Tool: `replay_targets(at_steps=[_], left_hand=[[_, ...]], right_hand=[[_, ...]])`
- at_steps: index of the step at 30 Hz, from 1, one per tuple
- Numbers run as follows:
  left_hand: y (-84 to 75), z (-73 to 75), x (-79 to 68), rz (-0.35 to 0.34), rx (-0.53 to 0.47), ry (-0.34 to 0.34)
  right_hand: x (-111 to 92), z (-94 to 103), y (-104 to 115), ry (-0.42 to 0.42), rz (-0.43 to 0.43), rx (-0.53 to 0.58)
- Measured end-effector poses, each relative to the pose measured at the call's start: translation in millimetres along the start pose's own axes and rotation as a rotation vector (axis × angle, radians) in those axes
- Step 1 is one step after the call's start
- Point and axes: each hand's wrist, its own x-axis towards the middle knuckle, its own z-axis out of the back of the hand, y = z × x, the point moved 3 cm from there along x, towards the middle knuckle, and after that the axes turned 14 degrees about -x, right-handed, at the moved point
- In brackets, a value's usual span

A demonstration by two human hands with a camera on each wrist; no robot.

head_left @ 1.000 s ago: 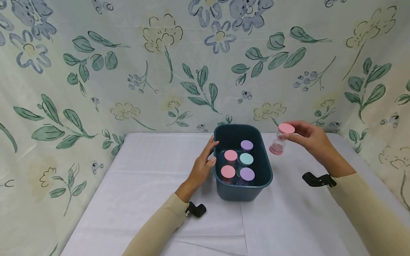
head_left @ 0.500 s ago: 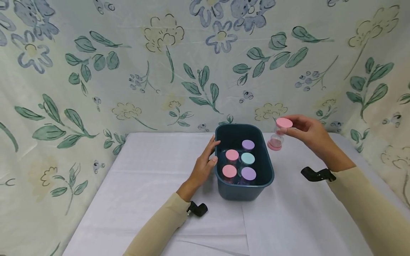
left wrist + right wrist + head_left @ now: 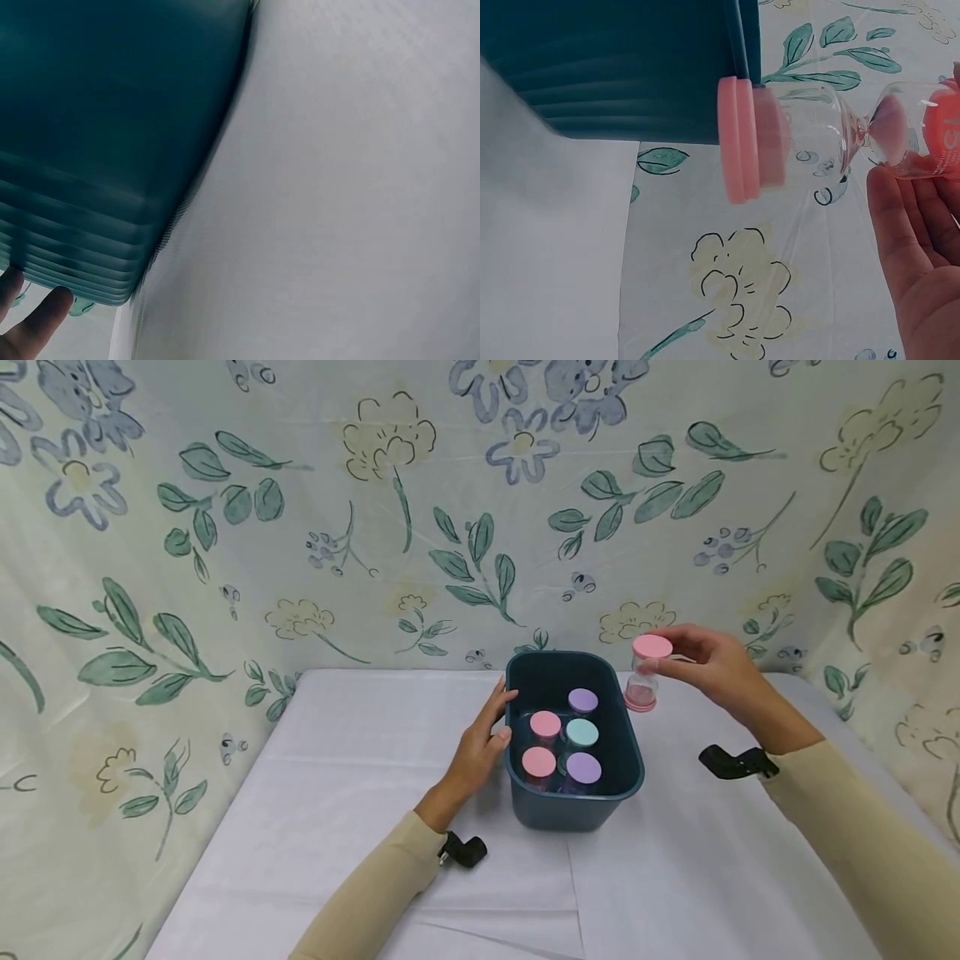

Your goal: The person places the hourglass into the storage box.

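Right hand (image 3: 712, 672) pinches pink sand timer (image 3: 645, 674) by its top cap, held upright just off the teal bin's (image 3: 592, 806) far right corner; left hand (image 3: 480, 743), fingers straight, steadies the bin wall; lower it vertically into the open back slot, clear of standing timers (image 3: 562, 743).

Bin (image 3: 573, 810) at table (image 3: 337, 827) centre, five sand timers (image 3: 562, 743) inside, left hand (image 3: 480, 743) at its 9 o'clock, sand timer (image 3: 643, 675) held by right hand (image 3: 712, 672) at 2 o'clock
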Motion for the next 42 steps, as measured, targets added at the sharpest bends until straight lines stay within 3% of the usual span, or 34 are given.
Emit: replay_targets(at_steps=[8, 19, 35, 42], left_hand=[[-2.2, 0.9, -1.1, 0.002, 0.011, 0.000], [-3.0, 1.5, -2.0, -0.006, -0.005, 0.002], [-1.4, 1.8, -3.1, 0.009, -0.005, 0.001], [-0.9, 2.0, -1.3, -0.016, -0.013, 0.010]], right_hand=[[2, 7.1, 2, -0.008, 0.009, -0.001], [8, 9.1, 24, 0.004, 0.072, -0.015], [22, -0.5, 48, 0.111, 0.113, -0.004], [30, -5.2, 55, 0.158, 0.149, 0.029]])
